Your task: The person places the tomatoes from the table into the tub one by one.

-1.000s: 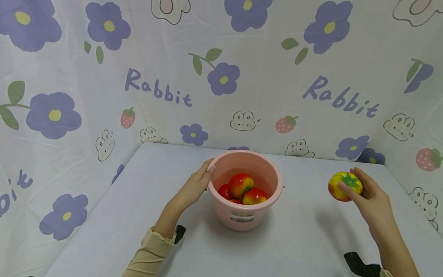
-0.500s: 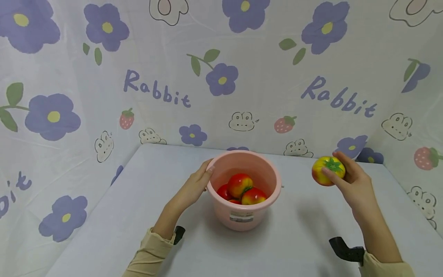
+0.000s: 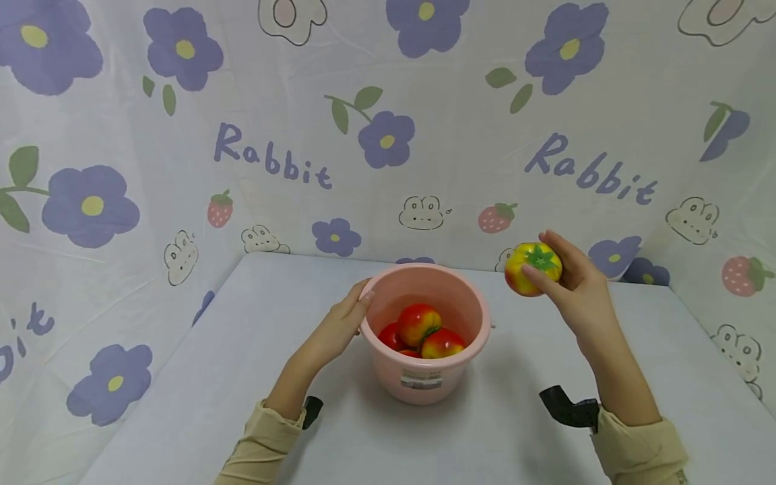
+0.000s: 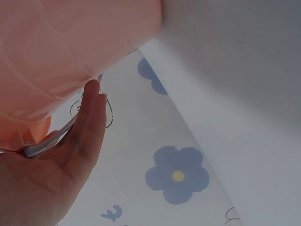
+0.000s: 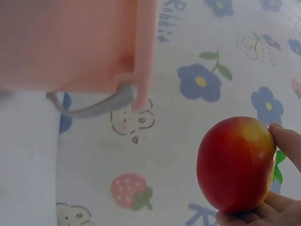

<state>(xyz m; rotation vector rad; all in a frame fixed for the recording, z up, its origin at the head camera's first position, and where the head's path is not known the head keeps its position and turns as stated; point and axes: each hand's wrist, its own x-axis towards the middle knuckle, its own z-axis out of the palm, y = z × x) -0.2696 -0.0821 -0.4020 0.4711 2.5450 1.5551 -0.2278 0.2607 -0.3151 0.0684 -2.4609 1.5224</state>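
A pink plastic bucket (image 3: 422, 380) stands upright on the table in the head view. My left hand (image 3: 335, 331) holds its left side, thumb over the rim and fingers along the outer wall. In the left wrist view those fingers (image 4: 94, 117) lie beside the grey handle (image 4: 51, 141). Several red and yellow fruits (image 3: 418, 325) lie in the bucket. To the right, my right hand (image 3: 582, 289) holds up a glossy red-and-yellow fruit (image 3: 523, 268) with a green star-shaped leafy cap. In the right wrist view, thumb and fingers grip that fruit (image 5: 235, 165) from opposite sides.
The white table (image 3: 254, 296) stands against a hanging cloth (image 3: 273, 67) printed with flowers, rabbits and lettering. A black wrist mount (image 3: 570, 407) is on the right wrist, and part of another (image 3: 312, 411) shows at the left wrist.
My right hand has carried the fruit left and upward, closer to the bucket. My left hand keeps its hold on the bucket, which stays in place.
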